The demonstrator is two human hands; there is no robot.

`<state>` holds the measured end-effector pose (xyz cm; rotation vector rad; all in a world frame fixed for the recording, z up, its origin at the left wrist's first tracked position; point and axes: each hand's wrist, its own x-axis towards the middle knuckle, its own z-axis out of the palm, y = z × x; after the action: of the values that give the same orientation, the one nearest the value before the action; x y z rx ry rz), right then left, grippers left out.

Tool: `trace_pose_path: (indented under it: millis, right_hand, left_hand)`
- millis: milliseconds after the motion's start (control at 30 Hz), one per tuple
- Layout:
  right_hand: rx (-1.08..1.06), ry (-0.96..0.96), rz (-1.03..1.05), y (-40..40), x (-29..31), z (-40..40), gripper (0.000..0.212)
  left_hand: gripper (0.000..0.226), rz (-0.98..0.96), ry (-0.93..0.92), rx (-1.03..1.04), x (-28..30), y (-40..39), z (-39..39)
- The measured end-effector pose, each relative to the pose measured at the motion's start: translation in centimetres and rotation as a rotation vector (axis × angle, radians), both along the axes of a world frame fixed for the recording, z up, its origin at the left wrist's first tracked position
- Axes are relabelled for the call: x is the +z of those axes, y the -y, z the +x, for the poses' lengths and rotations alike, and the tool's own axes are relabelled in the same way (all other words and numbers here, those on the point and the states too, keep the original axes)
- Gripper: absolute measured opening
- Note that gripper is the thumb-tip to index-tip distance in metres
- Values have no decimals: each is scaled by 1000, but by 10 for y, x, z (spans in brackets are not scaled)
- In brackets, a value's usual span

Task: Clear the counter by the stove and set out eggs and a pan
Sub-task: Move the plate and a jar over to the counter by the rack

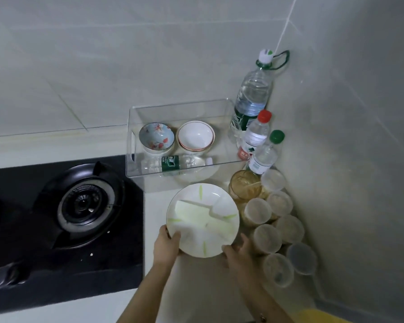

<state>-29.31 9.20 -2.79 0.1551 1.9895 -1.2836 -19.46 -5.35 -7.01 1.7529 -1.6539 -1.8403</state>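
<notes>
A white plate with pale green marks [203,220] is over the light counter [196,283], just right of the black gas stove [79,206]. My left hand [166,243] grips its lower left rim, thumb on top. On the lower right rim my right hand [238,250] holds it with curled fingers. No eggs or pan are in view.
A clear plastic bin [184,164] behind the plate holds a floral bowl [156,137], stacked white bowls [195,136] and a bottle lying down [173,163]. Three upright bottles [254,94] stand in the corner. Several lidded tubs [266,238] and an amber jar [243,185] line the right wall.
</notes>
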Motion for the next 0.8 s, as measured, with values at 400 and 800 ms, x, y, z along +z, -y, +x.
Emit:
trace_pose_path:
  millis: [400,800]
  right_hand:
    - [-48,100,-171,5,1,-15,5]
    - [145,185,-348,22,50,-23,37]
  left_hand:
    - [48,87,-258,107,50,-21,30]
    - [37,65,-404,151,104,-36,68]
